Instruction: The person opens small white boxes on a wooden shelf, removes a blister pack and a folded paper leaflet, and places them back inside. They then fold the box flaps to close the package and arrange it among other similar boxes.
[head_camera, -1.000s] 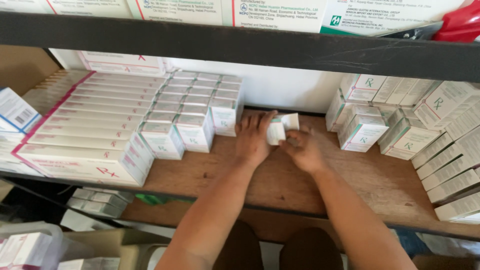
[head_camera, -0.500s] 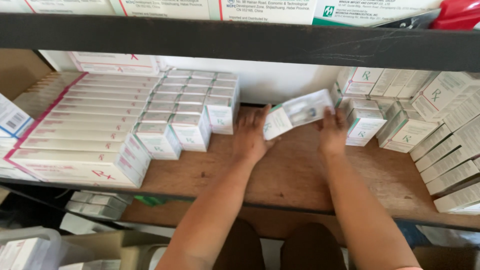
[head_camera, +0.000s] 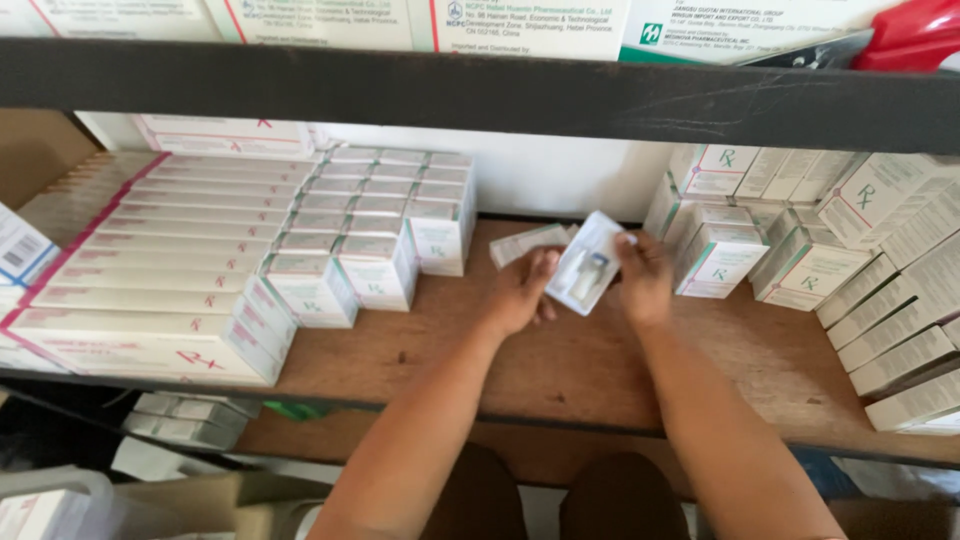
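So both hands are up over the middle of the wooden shelf (head_camera: 560, 370), toward its back edge, sharing one thing: a clear plastic blister tray (head_camera: 588, 262) with what looks like a small vial in it, though it's a bit blurry. The left hand (head_camera: 522, 293) has its fingers curled on the tray's lower left edge, and the right hand (head_camera: 643, 277) pinches the upper right side. The tray is tilted and held just above the shelf board, not resting on it.

Right behind the left hand's fingers, a small white carton (head_camera: 530, 243) lies flat on the shelf near the back wall. Can't tell if the hand actually touches it.

Over at the left end of the shelf there's a big stack of long flat white boxes with pink edging (head_camera: 170, 270), lying in stepped rows up to the front edge. Just beside those, toward the middle, rows of small white-and-green cartons (head_camera: 380, 240) stand upright, the nearest just left of the left hand.

At the right end, more white-and-green boxes (head_camera: 720, 255) are piled at angles, the closest one just beside the right hand, and a row of longer pale boxes (head_camera: 900, 340) leans along the far right edge.

A dark shelf rail (head_camera: 480, 90) crosses the top of the view, with a red object (head_camera: 915, 35) at its right corner.
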